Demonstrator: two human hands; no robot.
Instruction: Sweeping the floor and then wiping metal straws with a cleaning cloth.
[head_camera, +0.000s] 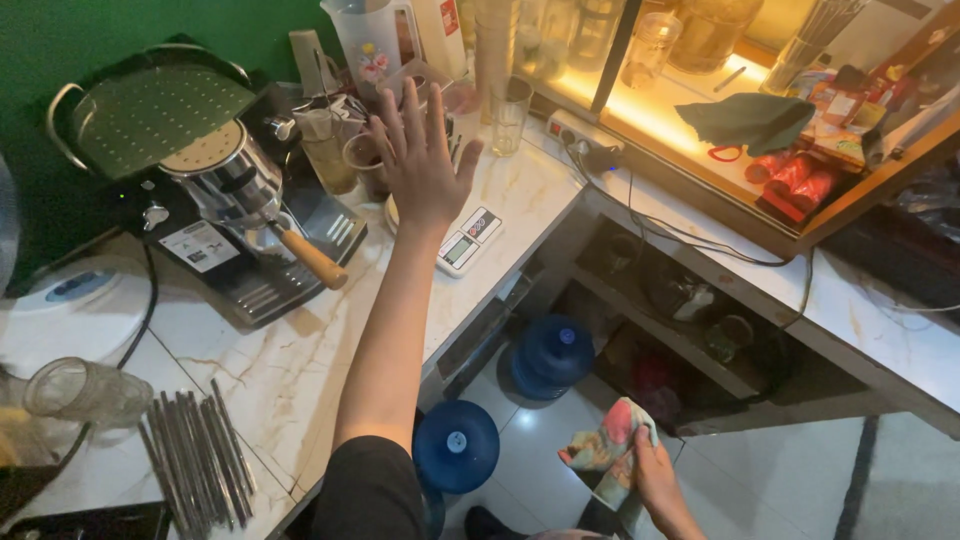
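Head view: our left hand (425, 160) hovers spread and empty above the digital scale (468, 238) by the cups, right hand (655, 478) gripping a bunched colourful cloth (607, 447), seemingly no wiping begun.

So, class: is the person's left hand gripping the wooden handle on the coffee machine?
No. The left hand is spread open in the air above the scale, well apart from the wooden handle.
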